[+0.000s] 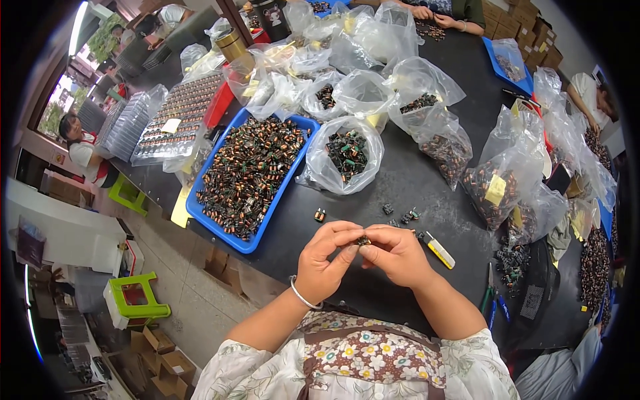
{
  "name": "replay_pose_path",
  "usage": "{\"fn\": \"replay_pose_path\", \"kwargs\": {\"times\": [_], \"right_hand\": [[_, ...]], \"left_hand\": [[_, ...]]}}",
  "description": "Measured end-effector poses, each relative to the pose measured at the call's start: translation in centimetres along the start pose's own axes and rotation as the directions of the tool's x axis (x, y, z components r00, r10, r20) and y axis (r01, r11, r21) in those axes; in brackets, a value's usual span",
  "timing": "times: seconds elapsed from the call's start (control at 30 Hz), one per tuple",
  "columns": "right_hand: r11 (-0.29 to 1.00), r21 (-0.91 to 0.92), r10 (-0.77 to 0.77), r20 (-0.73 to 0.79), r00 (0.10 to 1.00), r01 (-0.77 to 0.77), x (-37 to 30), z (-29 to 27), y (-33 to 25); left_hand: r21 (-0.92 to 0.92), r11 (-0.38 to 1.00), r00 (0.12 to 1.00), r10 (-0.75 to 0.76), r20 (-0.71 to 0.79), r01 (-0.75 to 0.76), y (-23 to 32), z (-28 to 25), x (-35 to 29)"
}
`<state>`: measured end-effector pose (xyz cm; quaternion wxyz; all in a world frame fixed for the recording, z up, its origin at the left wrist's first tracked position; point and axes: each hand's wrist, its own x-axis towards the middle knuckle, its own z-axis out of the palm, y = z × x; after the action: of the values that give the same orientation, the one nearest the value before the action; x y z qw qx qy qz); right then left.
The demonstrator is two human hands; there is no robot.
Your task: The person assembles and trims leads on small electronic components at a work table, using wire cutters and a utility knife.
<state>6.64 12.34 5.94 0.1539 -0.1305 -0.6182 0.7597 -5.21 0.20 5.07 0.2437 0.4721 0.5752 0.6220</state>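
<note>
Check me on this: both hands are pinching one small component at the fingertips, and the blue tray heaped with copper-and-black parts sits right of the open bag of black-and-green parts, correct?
One slip: the head view shows the blue tray left of the open bag. Otherwise right: left hand and right hand pinch one small component.

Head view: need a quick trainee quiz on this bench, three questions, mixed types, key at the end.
1. Open: what do the left hand and right hand hold between their fingertips?
2. True or false: an open clear bag stands to the right of the blue tray.
3. Multiple choice: the yellow-handled tool lies nearer which hand? A) left B) right

Key: 1. a small dark component; 2. true; 3. B.
</note>
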Motion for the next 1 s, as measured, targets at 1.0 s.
{"fn": "replay_pose_path", "kwargs": {"times": [1.0], "right_hand": [[0.954, -0.023, 0.298, 0.162, 0.941, -0.298, 0.0, -1.0, -1.6]], "left_hand": [[0.241, 0.959, 0.983, 0.114, 0.146, -0.147, 0.6, -0.9, 0.1]]}}
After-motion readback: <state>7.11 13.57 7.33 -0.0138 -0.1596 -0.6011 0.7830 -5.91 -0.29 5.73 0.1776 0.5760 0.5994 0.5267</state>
